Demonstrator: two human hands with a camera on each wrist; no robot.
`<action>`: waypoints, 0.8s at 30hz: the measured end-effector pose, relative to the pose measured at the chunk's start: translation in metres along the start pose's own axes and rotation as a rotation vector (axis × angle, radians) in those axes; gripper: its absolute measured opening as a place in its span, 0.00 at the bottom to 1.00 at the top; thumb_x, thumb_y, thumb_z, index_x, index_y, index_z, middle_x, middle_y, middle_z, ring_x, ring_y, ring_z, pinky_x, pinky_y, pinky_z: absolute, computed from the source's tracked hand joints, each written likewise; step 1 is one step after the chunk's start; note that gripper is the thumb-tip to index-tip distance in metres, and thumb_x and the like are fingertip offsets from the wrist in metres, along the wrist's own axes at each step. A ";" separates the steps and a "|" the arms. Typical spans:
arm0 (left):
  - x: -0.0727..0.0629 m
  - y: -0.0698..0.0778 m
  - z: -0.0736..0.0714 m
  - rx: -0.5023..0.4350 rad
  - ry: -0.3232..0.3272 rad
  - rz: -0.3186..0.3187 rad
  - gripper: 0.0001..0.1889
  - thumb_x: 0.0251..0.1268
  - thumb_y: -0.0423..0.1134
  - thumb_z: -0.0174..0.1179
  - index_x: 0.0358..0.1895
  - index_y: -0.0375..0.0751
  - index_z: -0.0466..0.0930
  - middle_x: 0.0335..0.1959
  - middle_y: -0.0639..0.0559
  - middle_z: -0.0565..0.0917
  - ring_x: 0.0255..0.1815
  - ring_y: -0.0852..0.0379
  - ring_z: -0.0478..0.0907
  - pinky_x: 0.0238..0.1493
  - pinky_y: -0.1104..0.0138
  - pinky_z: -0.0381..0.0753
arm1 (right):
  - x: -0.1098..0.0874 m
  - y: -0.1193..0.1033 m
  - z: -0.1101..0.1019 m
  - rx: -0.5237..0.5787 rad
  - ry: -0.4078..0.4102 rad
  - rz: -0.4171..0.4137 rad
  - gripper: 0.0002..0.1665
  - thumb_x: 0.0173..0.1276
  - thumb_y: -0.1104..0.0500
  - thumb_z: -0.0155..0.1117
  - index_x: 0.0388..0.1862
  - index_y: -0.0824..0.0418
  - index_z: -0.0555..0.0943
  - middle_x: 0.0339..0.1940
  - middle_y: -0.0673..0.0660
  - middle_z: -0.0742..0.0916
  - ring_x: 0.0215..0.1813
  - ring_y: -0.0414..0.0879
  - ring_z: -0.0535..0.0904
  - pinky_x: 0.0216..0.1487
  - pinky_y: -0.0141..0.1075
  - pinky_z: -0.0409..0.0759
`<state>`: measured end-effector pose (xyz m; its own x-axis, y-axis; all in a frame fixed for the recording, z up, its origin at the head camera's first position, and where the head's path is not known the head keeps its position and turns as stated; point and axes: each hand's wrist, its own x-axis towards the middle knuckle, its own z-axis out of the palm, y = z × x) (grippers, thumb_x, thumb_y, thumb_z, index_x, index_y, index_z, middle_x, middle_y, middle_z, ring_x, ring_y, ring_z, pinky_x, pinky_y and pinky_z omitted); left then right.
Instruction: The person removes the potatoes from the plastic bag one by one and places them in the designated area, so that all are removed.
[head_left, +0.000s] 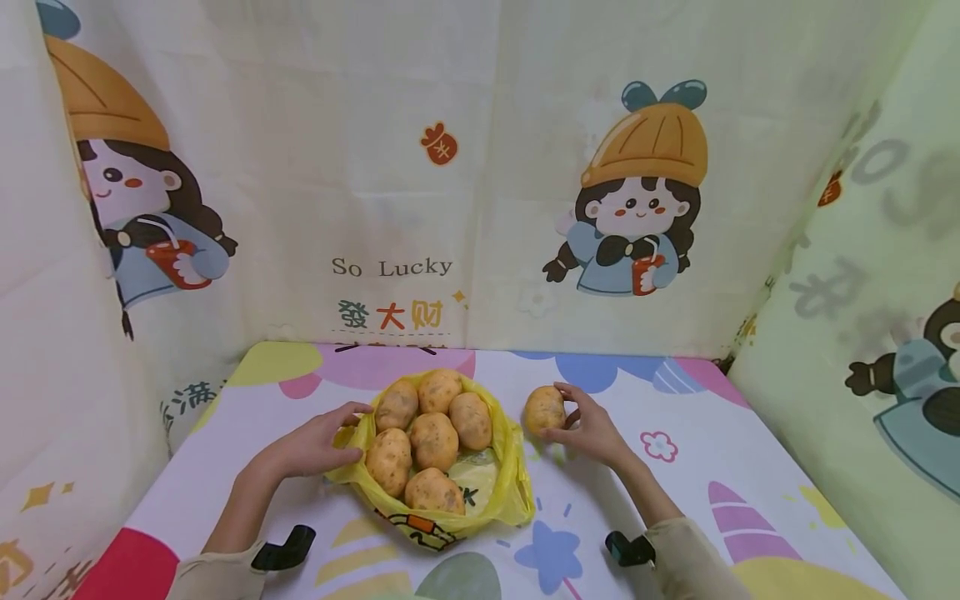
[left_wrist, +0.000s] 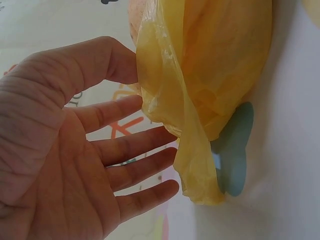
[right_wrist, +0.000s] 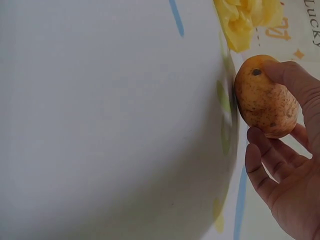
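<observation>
Six potatoes in a yellow bag, a seventh in the right hand

A yellow plastic bag (head_left: pixel 517 475) sits on a table (head_left: pixel 712 433) with a colourful printed cover. Its mouth faces up and is spread wide. Inside are six potatoes (head_left: pixel 434 442): one in the middle and five around it, at the far side, both sides and near edge. A bare patch of the bag's inside, with dark lettering, shows at the near right.

One more potato (head_left: pixel 545 411) is outside, just right of the bag, making seven in all. The right hand (head_left: pixel 588 429) pinches it between thumb and fingertips. In the head view its long axis runs roughly from the near side to the far side; I cannot tell whether it touches the table. In the bag, the leftmost potato also lies lengthwise near to far, while the nearest lies side to side.

The left hand (head_left: pixel 318 442) touches the bag's left edge, its fingers fairly straight and spread apart. Behind the table hangs a pale cloth (head_left: pixel 510 167) printed with cartoon figures and the words "So Lucky".
</observation>
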<state>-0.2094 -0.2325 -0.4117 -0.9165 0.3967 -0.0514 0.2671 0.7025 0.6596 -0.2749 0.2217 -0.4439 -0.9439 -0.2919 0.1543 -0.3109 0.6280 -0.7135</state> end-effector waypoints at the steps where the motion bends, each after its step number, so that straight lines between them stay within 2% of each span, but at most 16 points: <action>1: 0.000 0.000 0.000 0.002 0.000 -0.001 0.33 0.61 0.39 0.69 0.69 0.38 0.68 0.63 0.29 0.77 0.65 0.31 0.74 0.62 0.37 0.73 | 0.001 0.000 0.000 -0.002 -0.003 -0.002 0.53 0.55 0.55 0.83 0.76 0.63 0.66 0.69 0.69 0.77 0.40 0.47 0.80 0.42 0.38 0.79; 9: -0.001 0.002 0.002 0.002 -0.001 0.000 0.34 0.60 0.39 0.68 0.70 0.38 0.68 0.62 0.29 0.78 0.64 0.32 0.74 0.62 0.37 0.73 | 0.003 0.000 -0.002 -0.023 -0.014 -0.007 0.52 0.57 0.55 0.82 0.76 0.63 0.66 0.68 0.68 0.78 0.40 0.46 0.81 0.43 0.38 0.79; 15: -0.002 0.003 0.002 0.005 0.001 0.012 0.34 0.60 0.38 0.68 0.70 0.39 0.68 0.63 0.30 0.78 0.65 0.32 0.74 0.63 0.38 0.73 | 0.000 -0.001 -0.002 -0.007 0.017 0.019 0.47 0.59 0.53 0.80 0.74 0.63 0.69 0.65 0.67 0.81 0.42 0.47 0.81 0.44 0.38 0.80; 24: -0.001 0.002 0.003 0.003 -0.004 0.033 0.34 0.60 0.39 0.67 0.70 0.38 0.68 0.63 0.30 0.78 0.65 0.31 0.74 0.63 0.37 0.72 | -0.007 -0.005 -0.002 -0.006 0.073 0.042 0.47 0.63 0.50 0.77 0.76 0.64 0.67 0.68 0.68 0.78 0.45 0.50 0.82 0.40 0.37 0.80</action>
<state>-0.2070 -0.2301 -0.4128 -0.9061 0.4217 -0.0327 0.2979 0.6912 0.6584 -0.2673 0.2221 -0.4405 -0.9617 -0.2119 0.1736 -0.2710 0.6429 -0.7164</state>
